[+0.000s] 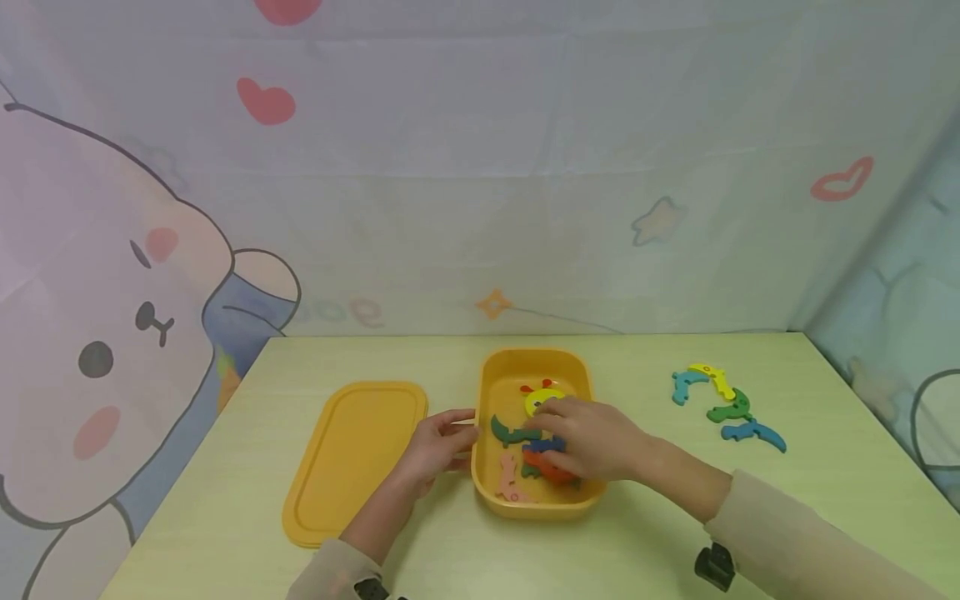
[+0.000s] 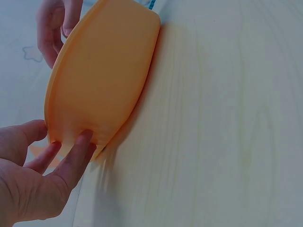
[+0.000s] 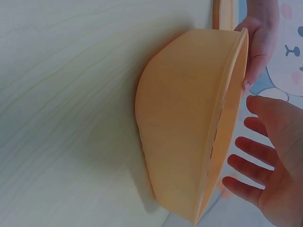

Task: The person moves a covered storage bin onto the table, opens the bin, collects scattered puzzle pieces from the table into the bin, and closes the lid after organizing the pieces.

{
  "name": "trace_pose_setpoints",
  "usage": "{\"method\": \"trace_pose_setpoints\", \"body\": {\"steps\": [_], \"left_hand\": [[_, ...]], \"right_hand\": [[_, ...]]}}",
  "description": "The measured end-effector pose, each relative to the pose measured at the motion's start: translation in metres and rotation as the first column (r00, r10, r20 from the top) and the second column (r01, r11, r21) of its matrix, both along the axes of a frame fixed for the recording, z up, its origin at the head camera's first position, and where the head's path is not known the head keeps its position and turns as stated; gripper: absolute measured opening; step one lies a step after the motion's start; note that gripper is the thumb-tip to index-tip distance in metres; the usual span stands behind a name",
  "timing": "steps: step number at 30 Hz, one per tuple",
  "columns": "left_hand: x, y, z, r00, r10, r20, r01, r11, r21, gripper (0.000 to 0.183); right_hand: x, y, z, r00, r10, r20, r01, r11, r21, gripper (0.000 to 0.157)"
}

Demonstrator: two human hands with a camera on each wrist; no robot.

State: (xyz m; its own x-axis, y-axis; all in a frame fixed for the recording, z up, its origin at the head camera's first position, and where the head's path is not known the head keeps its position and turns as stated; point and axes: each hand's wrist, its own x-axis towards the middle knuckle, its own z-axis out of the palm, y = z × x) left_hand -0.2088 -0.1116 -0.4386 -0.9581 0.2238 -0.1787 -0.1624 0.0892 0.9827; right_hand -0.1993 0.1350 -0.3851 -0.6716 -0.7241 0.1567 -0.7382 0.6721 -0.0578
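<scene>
An orange-yellow plastic tub (image 1: 536, 508) holds several flat coloured pieces. Among them are a yellow face piece (image 1: 542, 402) with red feelers, a dark green curved piece (image 1: 513, 432), a pink piece (image 1: 508, 479), a blue piece (image 1: 544, 445) and a red-orange piece (image 1: 551, 468). My left hand (image 1: 441, 446) touches the tub's left wall with its fingertips, thumb up near the rim in the left wrist view. Over the tub's right side reaches my right hand (image 1: 592, 437), its fingers (image 3: 255, 151) spread and loosely bent above the pieces; none shows in its grasp.
Left of the tub a matching flat lid (image 1: 352, 458) lies on the pale wooden table (image 1: 645, 550). To the right lie a teal piece (image 1: 686, 385), a yellow piece (image 1: 716, 379), a green piece (image 1: 731, 408) and a blue piece (image 1: 753, 433). A printed curtain (image 1: 480, 167) hangs behind.
</scene>
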Motion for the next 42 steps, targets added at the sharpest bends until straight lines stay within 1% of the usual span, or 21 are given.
{"method": "trace_pose_setpoints", "body": {"steps": [3, 7, 11, 17, 21, 30, 36, 42], "left_hand": [[0.000, 0.000, 0.000, 1.000, -0.002, -0.001, 0.002, 1.000, 0.004, 0.046], [-0.001, 0.000, -0.001, 1.000, -0.003, 0.000, 0.003, 1.000, 0.002, 0.046], [-0.001, 0.000, -0.001, 1.000, -0.004, 0.004, 0.004, 1.000, 0.004, 0.045], [0.000, 0.001, -0.001, 1.000, 0.000, 0.011, 0.000, 1.000, 0.004, 0.045], [0.000, 0.000, -0.002, 1.000, -0.002, 0.006, 0.002, 1.000, 0.003, 0.045], [0.000, 0.000, 0.000, 1.000, -0.004, 0.016, 0.004, 1.000, 0.008, 0.046], [0.000, 0.000, 0.000, 1.000, -0.004, 0.010, 0.004, 1.000, 0.012, 0.045], [-0.002, -0.001, -0.001, 1.000, -0.015, 0.014, 0.015, 1.000, 0.006, 0.044]], "right_hand": [[0.001, 0.003, 0.000, 1.000, 0.003, -0.023, -0.003, 1.000, -0.004, 0.034], [0.001, 0.009, -0.001, 0.998, 0.001, -0.059, -0.003, 0.999, -0.032, 0.032], [0.002, 0.016, -0.003, 0.997, -0.009, -0.077, 0.005, 0.998, -0.057, 0.031], [0.004, 0.032, -0.004, 0.996, -0.060, -0.063, 0.055, 0.996, -0.072, 0.031], [0.005, 0.046, -0.005, 0.994, -0.097, -0.051, 0.094, 0.994, -0.058, 0.032], [0.005, 0.078, -0.005, 0.987, -0.144, -0.078, 0.140, 0.989, -0.046, 0.042], [0.000, 0.097, -0.010, 0.981, -0.166, -0.097, 0.160, 0.985, -0.067, 0.047], [-0.007, 0.117, -0.019, 0.976, -0.184, -0.119, 0.173, 0.980, -0.095, 0.047]]}}
